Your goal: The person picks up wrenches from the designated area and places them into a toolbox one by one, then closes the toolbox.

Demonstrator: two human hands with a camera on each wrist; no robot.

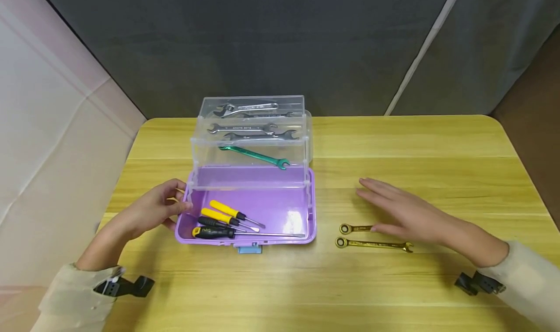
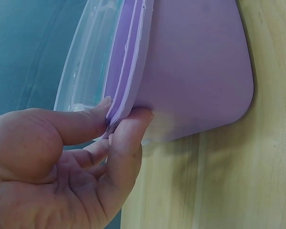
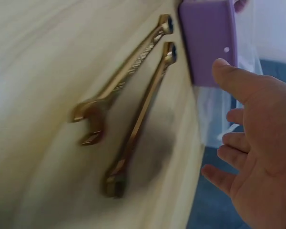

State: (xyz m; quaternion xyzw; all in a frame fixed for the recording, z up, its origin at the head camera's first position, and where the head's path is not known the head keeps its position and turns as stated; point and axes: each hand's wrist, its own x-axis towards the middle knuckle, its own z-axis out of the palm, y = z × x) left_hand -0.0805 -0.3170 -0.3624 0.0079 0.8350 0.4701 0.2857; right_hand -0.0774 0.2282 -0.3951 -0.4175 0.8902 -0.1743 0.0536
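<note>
Two gold wrenches (image 1: 374, 244), prob. stiff, slick metal, best pinched mid-shank; right hand (image 1: 409, 213) hovers flat, fingers apart, left hand (image 1: 150, 210) pinching toolbox (image 1: 311, 225) rim.

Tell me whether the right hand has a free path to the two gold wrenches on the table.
Probably yes: the right hand hovers open directly over the gold wrenches, with nothing between them.
</note>
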